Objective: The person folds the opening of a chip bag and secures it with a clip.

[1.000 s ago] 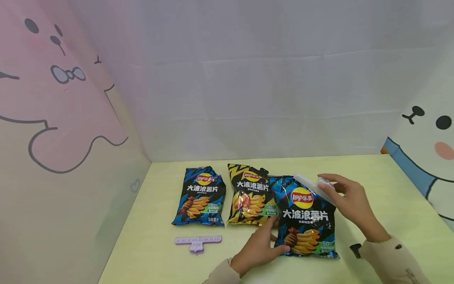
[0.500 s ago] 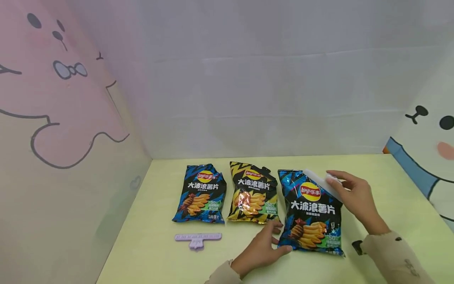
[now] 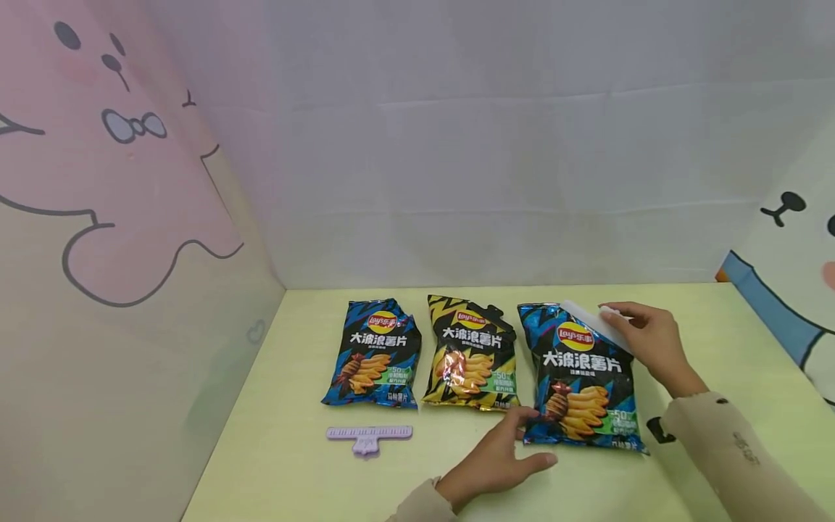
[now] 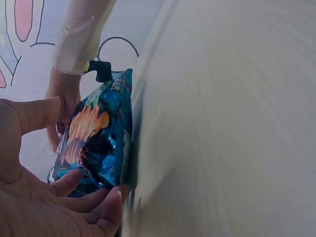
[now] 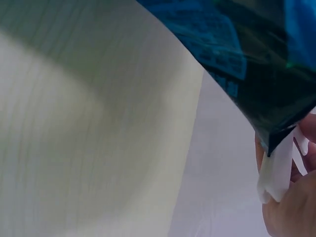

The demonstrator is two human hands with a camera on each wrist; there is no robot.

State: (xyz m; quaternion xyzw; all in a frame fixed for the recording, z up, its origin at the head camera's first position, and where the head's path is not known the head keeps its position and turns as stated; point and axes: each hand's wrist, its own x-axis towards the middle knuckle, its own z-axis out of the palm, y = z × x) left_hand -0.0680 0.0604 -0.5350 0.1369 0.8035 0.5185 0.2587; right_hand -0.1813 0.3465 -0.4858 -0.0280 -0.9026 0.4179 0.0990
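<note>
A blue-and-black bag of potato chips point(image 3: 587, 373) is at the right side of the table, with a long white bag clip point(image 3: 590, 319) across its slanted upper right corner. My right hand point(image 3: 655, 348) pinches the clip's handle between thumb and fingers. In the right wrist view the white clip point(image 5: 279, 170) sits over the corner of the bag point(image 5: 266, 84). Beside the bag's lower left edge is my left hand point(image 3: 492, 460), its thumb spread away. The left wrist view has that hand's fingers point(image 4: 94, 202) touching the bag's edge, the thumb free of it.
To the left lie a yellow-and-black chip bag point(image 3: 466, 362) with a black clip point(image 3: 492, 317) on its corner and another blue chip bag point(image 3: 375, 355) with a cut corner. A purple clip point(image 3: 370, 437) lies in front of them. Fabric walls border the table's back and left.
The clipped bag has moved right and away from me, leaving a gap beside the yellow bag. My right hand travels with it, while my left hand's thumb has come off the bag.
</note>
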